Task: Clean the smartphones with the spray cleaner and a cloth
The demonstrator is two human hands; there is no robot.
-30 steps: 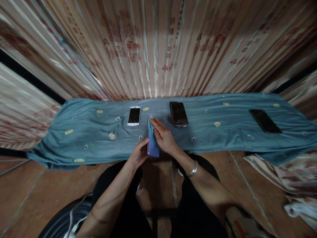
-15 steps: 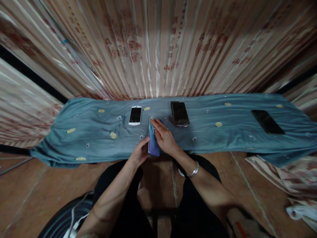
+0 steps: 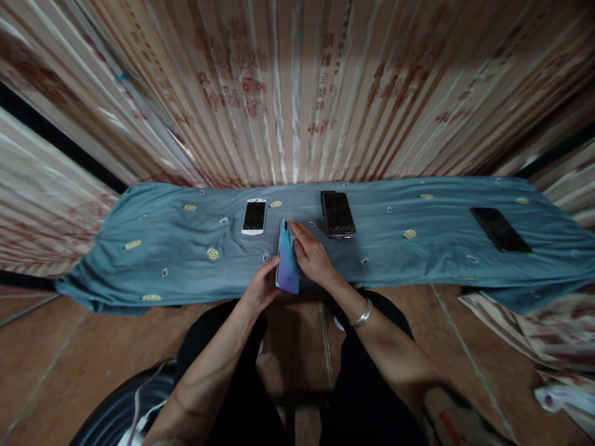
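Fading blue to violet, one slim phone [image 3: 287,263]: my left grip [image 3: 264,285] is clasping it; my right grip [image 3: 313,255] is lying alongside, closure unclear.

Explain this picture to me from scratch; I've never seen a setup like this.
There is no machine here: these are a person's two bare hands, seen from a camera worn on their head, looking forward and down. That is why both forearms come in from the bottom.

The left hand holds a blue-purple phone by its left side. The right hand is at the phone's right edge; whether it grips is hard to tell.

The surface is covered by a blue-green cloth. On it lie a white phone, a small stack of dark phones and, far to the right, another dark phone. Behind hangs a patterned curtain.
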